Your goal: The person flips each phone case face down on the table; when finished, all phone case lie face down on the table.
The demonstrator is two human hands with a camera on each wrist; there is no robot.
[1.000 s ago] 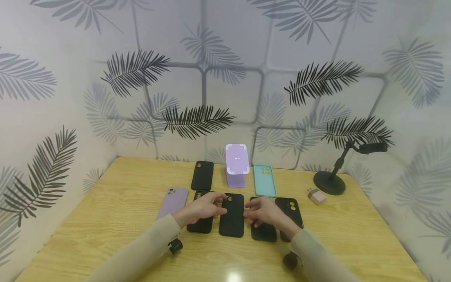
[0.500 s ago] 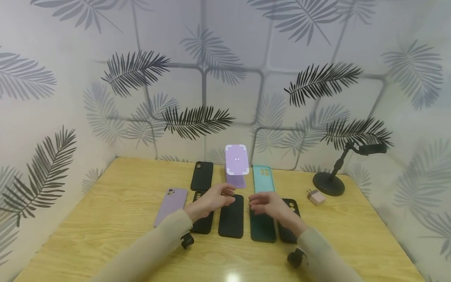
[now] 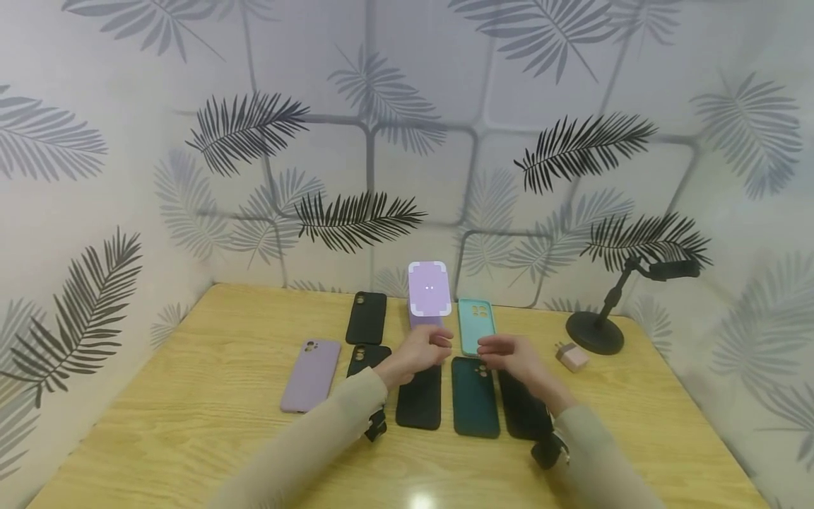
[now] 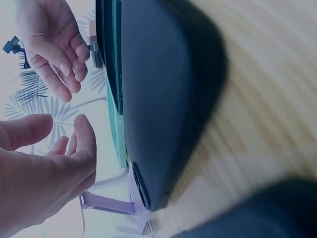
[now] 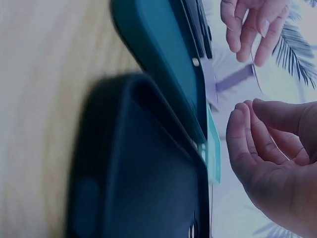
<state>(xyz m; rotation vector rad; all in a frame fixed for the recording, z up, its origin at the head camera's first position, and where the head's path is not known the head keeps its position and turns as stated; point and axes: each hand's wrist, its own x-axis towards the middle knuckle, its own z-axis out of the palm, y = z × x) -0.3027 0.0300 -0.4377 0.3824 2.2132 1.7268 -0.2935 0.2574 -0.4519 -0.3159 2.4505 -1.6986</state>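
Leftmost on the wooden desk point(image 3: 191, 396) lies a lilac phone case point(image 3: 311, 375), flat and well apart from both hands. Next come two black cases: one in the far row point(image 3: 365, 317), one in the near row point(image 3: 364, 355) partly covered by the left sleeve. The left hand point(image 3: 422, 349) hovers above the top end of the middle black case point(image 3: 419, 400); its fingers are relaxed and slightly curved, and it holds nothing. Behind it stands a lilac phone stand point(image 3: 429, 288). The right hand point(image 3: 509, 352) hovers level with the left, near it but not touching, fingers loosely bent, holding nothing. It is above the top of the dark green case point(image 3: 474, 400), just in front of the teal case point(image 3: 476, 324). A further black case point(image 3: 520, 412) lies under the right forearm. Farther right sit a small pink charger point(image 3: 571, 355) and a black holder stand point(image 3: 596, 329).
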